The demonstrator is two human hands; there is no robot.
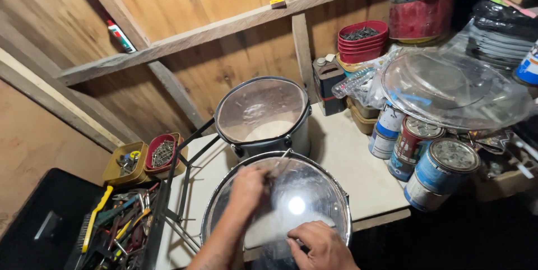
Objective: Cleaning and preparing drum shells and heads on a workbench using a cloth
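Clear plastic skin covers the near drum [291, 191] at the table's [347, 158] front edge. The left hand [249, 188] curls its fingers on it, what they grip unclear; the right hand [319, 245] presses flat. Another drum [262, 112] crowds behind, paint cans [426, 160] right, plywood wall [213, 34] close.

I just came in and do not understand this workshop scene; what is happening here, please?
A person works on a drum with a clear drumhead on a white table. The left hand presses at the drumhead's far rim, the right hand rests on the near edge. A second drum stands behind, paint cans to the right.
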